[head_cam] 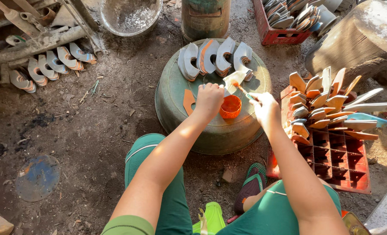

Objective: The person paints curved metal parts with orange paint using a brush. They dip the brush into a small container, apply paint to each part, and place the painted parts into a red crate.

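On the upturned green metal basin (189, 130), the left hand (208, 100) is pinning a pale curved blade piece (236, 79) near the far edge, fingers curled over it. The right hand (265, 109) is pinching a thin paint-tipped brush (245, 92), angling it leftward toward the piece, above the small orange paint cup (231, 107) sitting between both hands.

Honestly not seeing any labels, signs or screens here, and no printed packaging either. The closest things to packaging are two red plastic crates: one compartment crate (332, 163) on the dirt floor at the right, part-filled with flat curved pieces, and another red crate (277, 35) at the top edge, also stuffed with pieces.
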